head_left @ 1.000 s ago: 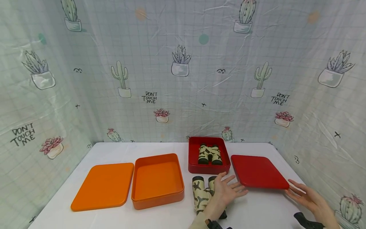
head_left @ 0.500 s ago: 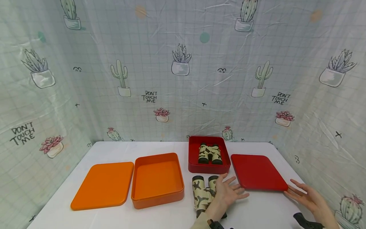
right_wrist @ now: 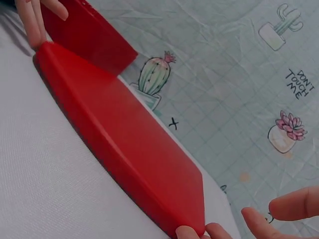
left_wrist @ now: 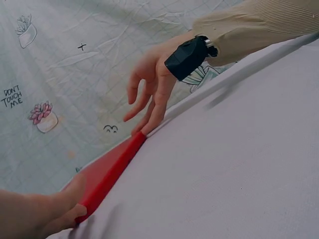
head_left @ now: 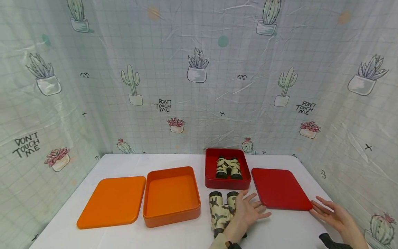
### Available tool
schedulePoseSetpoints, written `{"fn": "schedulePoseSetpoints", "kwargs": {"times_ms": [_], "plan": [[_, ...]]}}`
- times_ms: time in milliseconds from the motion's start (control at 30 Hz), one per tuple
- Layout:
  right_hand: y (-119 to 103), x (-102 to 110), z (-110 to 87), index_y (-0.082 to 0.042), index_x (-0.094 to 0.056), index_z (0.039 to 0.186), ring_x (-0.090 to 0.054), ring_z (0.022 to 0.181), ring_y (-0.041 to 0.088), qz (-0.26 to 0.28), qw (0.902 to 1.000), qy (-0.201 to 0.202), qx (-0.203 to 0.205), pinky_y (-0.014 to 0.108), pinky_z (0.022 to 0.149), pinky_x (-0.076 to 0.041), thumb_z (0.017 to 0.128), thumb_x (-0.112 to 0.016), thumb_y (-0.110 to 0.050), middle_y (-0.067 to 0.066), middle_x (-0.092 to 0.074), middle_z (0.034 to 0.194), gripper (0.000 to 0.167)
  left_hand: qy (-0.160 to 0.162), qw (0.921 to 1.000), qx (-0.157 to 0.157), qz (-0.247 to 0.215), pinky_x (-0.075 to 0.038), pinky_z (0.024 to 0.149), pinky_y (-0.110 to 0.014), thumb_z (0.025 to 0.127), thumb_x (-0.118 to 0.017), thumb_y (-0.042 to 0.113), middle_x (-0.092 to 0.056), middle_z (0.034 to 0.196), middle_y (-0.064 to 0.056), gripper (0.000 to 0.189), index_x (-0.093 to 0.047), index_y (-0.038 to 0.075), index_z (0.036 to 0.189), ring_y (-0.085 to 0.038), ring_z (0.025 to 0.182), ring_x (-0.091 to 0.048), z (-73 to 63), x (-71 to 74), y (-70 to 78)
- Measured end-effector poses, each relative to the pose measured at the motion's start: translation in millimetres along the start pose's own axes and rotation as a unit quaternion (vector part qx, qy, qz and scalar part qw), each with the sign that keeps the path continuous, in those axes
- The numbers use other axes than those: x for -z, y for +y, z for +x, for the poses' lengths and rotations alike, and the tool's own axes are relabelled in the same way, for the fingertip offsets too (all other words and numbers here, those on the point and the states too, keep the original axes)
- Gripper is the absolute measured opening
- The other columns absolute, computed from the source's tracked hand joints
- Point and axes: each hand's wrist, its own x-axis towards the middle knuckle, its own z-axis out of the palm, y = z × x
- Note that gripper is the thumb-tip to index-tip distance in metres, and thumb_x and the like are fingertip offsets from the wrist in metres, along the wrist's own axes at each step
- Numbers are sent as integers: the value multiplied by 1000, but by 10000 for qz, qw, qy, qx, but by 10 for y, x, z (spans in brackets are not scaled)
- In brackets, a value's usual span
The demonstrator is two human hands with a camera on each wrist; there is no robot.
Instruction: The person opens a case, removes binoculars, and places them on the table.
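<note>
A flat red lid (head_left: 281,190) lies on the right of the table, its near edge between my two hands. My left hand (head_left: 247,211) touches its near left corner with fingers spread; in the left wrist view this hand (left_wrist: 47,209) shows at the bottom left. At the near right corner are the fingertips of my right hand (head_left: 334,216), fingers loosely extended; the left wrist view shows these fingers (left_wrist: 158,107) reaching down to the corner. Camouflage binoculars (head_left: 217,212) lie beside my left hand, which partly hides them. Behind them stands an open red box (head_left: 209,169) holding smaller camouflage binoculars (head_left: 228,168).
An open orange box (head_left: 172,193) stands left of the larger binoculars, with a flat orange lid (head_left: 113,202) beside it. All of it is on a white table (head_left: 124,238). A cactus-printed sheet (head_left: 199,97) hangs behind and along both sides.
The red lid's near edge has come down toward the table, and its near right corner has shifted slightly left. Both hands stay at its corners. The boxes and binoculars have not moved.
</note>
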Motion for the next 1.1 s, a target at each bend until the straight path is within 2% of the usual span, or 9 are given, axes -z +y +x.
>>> {"fn": "schedulePoseSetpoints", "kwargs": {"times_ms": [233,467,633,800,1000,1100], "plan": [[-4,-49,-10,-11,-64,72,-61,85,22,-192,9997,155,59,42,102,-33,94,-39,-29,4,-62,83,38,-96,9999,-47,85,-27,96,-65,88,-34,35,-6,135,-44,67,-17,-6,137,-60,123,-14,-98,1,119],[-45,-119,-63,-13,-65,72,-61,84,21,-446,9990,-51,73,37,99,-39,94,-38,-32,0,-60,81,40,-298,9996,-3,25,-25,99,-63,88,-33,34,-8,138,-40,66,-16,-5,138,-58,125,-14,-155,34,240],[-16,-207,-67,-14,-65,73,-61,85,20,-524,9985,-41,155,37,100,-39,95,-38,-30,0,-60,80,38,-403,9992,-7,48,-25,101,-61,88,-33,33,-9,139,-38,65,-16,-5,138,-57,126,-14,-198,22,311],[38,-285,-71,-13,-66,77,-60,88,22,-521,9980,-290,193,38,100,-39,96,-35,-26,0,-60,85,38,-467,9988,-20,131,-26,102,-58,88,-33,31,-12,141,-35,63,-18,-5,138,-54,128,-15,-277,-22,388],[105,-388,-20,-15,-67,79,-60,90,18,-652,9970,-273,305,33,98,-41,95,-37,-25,-1,-59,84,35,-602,9976,-99,339,-27,104,-55,89,-34,28,-16,143,-31,57,-27,-5,134,-50,129,-20,-396,-39,484],[144,-434,6,-16,-67,83,-59,92,17,-743,9953,-561,266,31,97,-41,96,-35,-24,-2,-60,87,36,-624,9965,-207,509,-26,104,-54,89,-34,27,-21,142,-30,54,-31,-5,133,-49,129,-23,-471,-51,540]]}}
